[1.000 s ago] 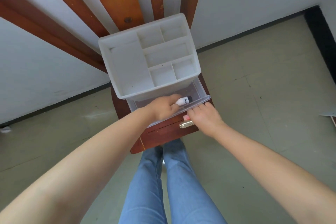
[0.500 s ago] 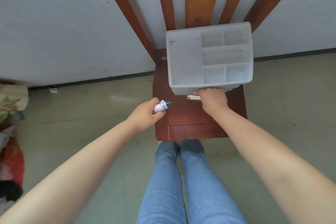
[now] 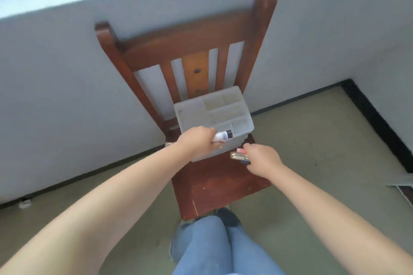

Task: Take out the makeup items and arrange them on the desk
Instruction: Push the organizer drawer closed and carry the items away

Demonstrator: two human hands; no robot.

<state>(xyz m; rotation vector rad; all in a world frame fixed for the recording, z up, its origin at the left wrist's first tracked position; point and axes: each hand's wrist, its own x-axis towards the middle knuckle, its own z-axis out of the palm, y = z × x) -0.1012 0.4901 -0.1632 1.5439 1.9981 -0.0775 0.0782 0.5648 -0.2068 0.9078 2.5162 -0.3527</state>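
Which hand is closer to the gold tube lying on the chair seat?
Right. The right hand is at the gold tube, though contact is unclear; the left hand is off to its left, holding the white tube.

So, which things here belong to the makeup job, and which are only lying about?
Belong to the job:
- white organizer box on the chair seat
- white tube with dark cap, held in the left hand
- gold item and pink item on the seat, at the right hand

Only lying about:
- small pale object on the floor by the wall
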